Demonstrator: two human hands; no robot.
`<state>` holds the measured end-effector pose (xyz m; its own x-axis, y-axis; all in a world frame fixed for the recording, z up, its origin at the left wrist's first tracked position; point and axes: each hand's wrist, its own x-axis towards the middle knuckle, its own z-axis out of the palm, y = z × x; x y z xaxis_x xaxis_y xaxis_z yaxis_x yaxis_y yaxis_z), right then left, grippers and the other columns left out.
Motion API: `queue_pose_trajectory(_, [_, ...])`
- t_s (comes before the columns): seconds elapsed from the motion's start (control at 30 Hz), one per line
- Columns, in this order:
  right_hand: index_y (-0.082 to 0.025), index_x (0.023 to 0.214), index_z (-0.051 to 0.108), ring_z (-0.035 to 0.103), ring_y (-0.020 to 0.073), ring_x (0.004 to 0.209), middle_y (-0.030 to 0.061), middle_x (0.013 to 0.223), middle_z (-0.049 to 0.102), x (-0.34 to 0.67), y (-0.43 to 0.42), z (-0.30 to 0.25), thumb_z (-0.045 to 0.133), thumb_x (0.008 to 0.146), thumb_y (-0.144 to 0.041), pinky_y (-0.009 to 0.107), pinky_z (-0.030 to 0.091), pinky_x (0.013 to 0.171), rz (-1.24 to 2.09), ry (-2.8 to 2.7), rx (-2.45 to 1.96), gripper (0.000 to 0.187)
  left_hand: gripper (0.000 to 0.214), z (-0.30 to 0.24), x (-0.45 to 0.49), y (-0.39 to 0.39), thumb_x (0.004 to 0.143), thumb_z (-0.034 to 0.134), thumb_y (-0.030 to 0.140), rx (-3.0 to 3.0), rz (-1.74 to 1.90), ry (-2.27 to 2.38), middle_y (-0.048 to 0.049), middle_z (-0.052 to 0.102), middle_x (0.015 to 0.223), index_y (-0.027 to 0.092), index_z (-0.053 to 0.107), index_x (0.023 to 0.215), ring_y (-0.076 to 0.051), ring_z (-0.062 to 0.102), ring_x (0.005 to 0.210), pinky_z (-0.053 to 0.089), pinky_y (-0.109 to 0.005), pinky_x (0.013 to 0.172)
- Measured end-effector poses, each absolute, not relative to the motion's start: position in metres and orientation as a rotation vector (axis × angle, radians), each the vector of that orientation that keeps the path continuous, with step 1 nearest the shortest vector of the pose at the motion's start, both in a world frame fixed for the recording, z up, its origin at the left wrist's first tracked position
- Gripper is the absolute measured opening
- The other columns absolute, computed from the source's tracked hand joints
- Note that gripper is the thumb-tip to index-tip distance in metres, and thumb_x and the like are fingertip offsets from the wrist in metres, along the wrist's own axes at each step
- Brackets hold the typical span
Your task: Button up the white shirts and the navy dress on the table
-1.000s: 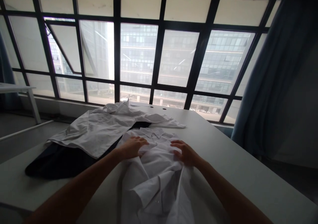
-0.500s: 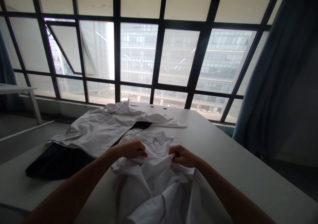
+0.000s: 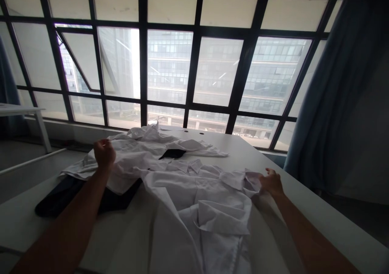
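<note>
A white collared shirt [image 3: 178,189] lies spread over the table in front of me, collar toward the window, its lower part rumpled into folds. Out to the left, my left hand [image 3: 105,153] is closed on the shirt's left sleeve, which stretches across other white cloth. On the opposite side my right hand [image 3: 272,182] pinches the end of the right sleeve. Beyond the left forearm lies a second white garment [image 3: 127,146], crumpled, with one sleeve trailing to the right. Dark cloth [image 3: 60,197] shows underneath it.
The white table [image 3: 304,213] reaches toward a wide black-framed window [image 3: 170,67]. A blue curtain [image 3: 322,136] hangs at the right. Another white table [image 3: 21,110] stands at the left. One window pane [image 3: 80,59] is tilted out.
Both hands have moved apart from the shirt's middle, left hand far left and right hand to the right. The shirt's sleeves are now drawn outward and its upper part lies flatter.
</note>
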<state>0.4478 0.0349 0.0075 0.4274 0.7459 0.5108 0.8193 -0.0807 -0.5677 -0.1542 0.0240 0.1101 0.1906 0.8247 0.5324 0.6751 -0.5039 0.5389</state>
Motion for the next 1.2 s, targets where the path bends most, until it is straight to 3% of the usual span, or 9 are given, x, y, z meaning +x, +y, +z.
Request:
queue_pose_trajectory(0.07, [-0.011, 0.111, 0.063, 0.054, 0.0375, 0.115, 0.0245, 0.118, 0.06, 0.411, 0.034, 0.011, 0.053, 0.077, -0.025, 0.049, 0.042, 0.099, -0.22, -1.483, -1.764, 0.038, 0.031, 0.102, -0.132, 0.033, 0.091, 0.047, 0.043, 2.272, 1.301, 1.536, -0.0031, 0.063, 0.073, 0.018, 0.064, 0.083, -0.018, 0.059, 0.075, 0.049, -0.03, 0.072])
queue_pose_trajectory(0.17, [-0.016, 0.115, 0.065, 0.057, 0.0289, 0.115, 0.0155, 0.123, 0.063, 0.346, 0.028, 0.012, 0.054, 0.082, -0.029, 0.045, 0.042, 0.103, 0.003, -1.983, -1.502, 0.037, 0.027, 0.076, -0.08, 0.037, 0.091, 0.047, 0.037, 2.38, 1.318, 1.585, -0.0083, 0.068, 0.094, 0.018, 0.066, 0.09, -0.022, 0.063, 0.092, 0.047, -0.036, 0.09])
queue_pose_trajectory(0.27, [-0.02, 0.117, 0.067, 0.058, 0.0266, 0.114, 0.0131, 0.129, 0.061, 0.301, 0.015, 0.013, 0.062, 0.079, -0.029, 0.042, 0.045, 0.1, 0.268, -2.38, -1.319, 0.04, 0.025, 0.051, -0.034, 0.025, 0.085, 0.057, 0.041, 2.698, 0.704, 1.225, -0.0078, 0.07, 0.098, 0.02, 0.07, 0.094, -0.023, 0.062, 0.104, 0.041, -0.038, 0.1])
queue_pose_trajectory(0.4, [-0.022, 0.105, 0.073, 0.065, 0.0224, 0.086, 0.0085, 0.104, 0.071, 0.286, -0.006, 0.034, 0.066, 0.076, -0.031, 0.033, 0.051, 0.075, 0.465, -2.55, -1.482, 0.031, 0.027, 0.049, -0.018, 0.006, 0.08, 0.063, 0.045, 2.611, 0.227, 0.998, -0.0036, 0.071, 0.081, 0.023, 0.074, 0.09, -0.021, 0.066, 0.084, 0.048, -0.032, 0.085])
queue_pose_trajectory(0.57, [-0.022, 0.087, 0.076, 0.06, 0.0165, 0.061, 0.004, 0.076, 0.071, 0.282, -0.023, 0.054, 0.063, 0.08, -0.053, 0.025, 0.04, 0.053, 0.856, -2.591, -1.524, 0.035, 0.037, 0.056, -0.024, 0.001, 0.082, 0.059, 0.054, 2.269, 0.013, 1.033, -0.0006, 0.066, 0.061, 0.021, 0.075, 0.085, -0.017, 0.062, 0.061, 0.048, -0.025, 0.063])
queue_pose_trajectory(0.67, [-0.019, 0.075, 0.073, 0.06, 0.0179, 0.059, 0.0074, 0.069, 0.07, 0.272, -0.018, 0.045, 0.052, 0.087, -0.057, 0.027, 0.038, 0.054, 0.478, -2.384, -1.724, 0.045, 0.048, 0.047, -0.017, 0.007, 0.088, 0.049, 0.056, 2.3, 0.086, 1.245, -0.0073, 0.068, 0.064, 0.016, 0.073, 0.08, -0.02, 0.064, 0.064, 0.049, -0.028, 0.064])
queue_pose_trajectory(0.83, [-0.02, 0.072, 0.072, 0.065, 0.0211, 0.071, 0.0113, 0.077, 0.072, 0.254, 0.0, 0.022, 0.045, 0.092, -0.057, 0.028, 0.038, 0.061, 0.109, -2.149, -1.886, 0.05, 0.056, 0.037, -0.007, 0.018, 0.091, 0.043, 0.057, 2.456, 0.131, 1.916, -0.0253, 0.069, 0.099, 0.008, 0.07, 0.092, -0.035, 0.066, 0.095, 0.048, -0.041, 0.079])
queue_pose_trajectory(0.97, [-0.018, 0.076, 0.073, 0.066, 0.0218, 0.075, 0.0112, 0.081, 0.074, 0.246, 0.01, 0.011, 0.05, 0.088, -0.058, 0.028, 0.039, 0.061, 0.227, -2.038, -1.906, 0.047, 0.045, 0.034, -0.004, 0.019, 0.087, 0.052, 0.052, 2.414, 0.132, 1.801, -0.0205, 0.07, 0.102, 0.011, 0.069, 0.094, -0.033, 0.066, 0.095, 0.047, -0.039, 0.079])
queue_pose_trajectory(1.2, [-0.014, 0.075, 0.071, 0.062, 0.0152, 0.065, 0.0045, 0.07, 0.071, 0.253, 0.022, 0.0, 0.057, 0.084, -0.038, 0.023, 0.04, 0.058, 0.612, -1.919, -1.696, 0.03, 0.02, 0.032, 0.007, 0.021, 0.072, 0.07, 0.031, 2.313, 0.766, 1.362, -0.0049, 0.068, 0.079, 0.016, 0.064, 0.085, -0.02, 0.063, 0.073, 0.045, -0.026, 0.064])
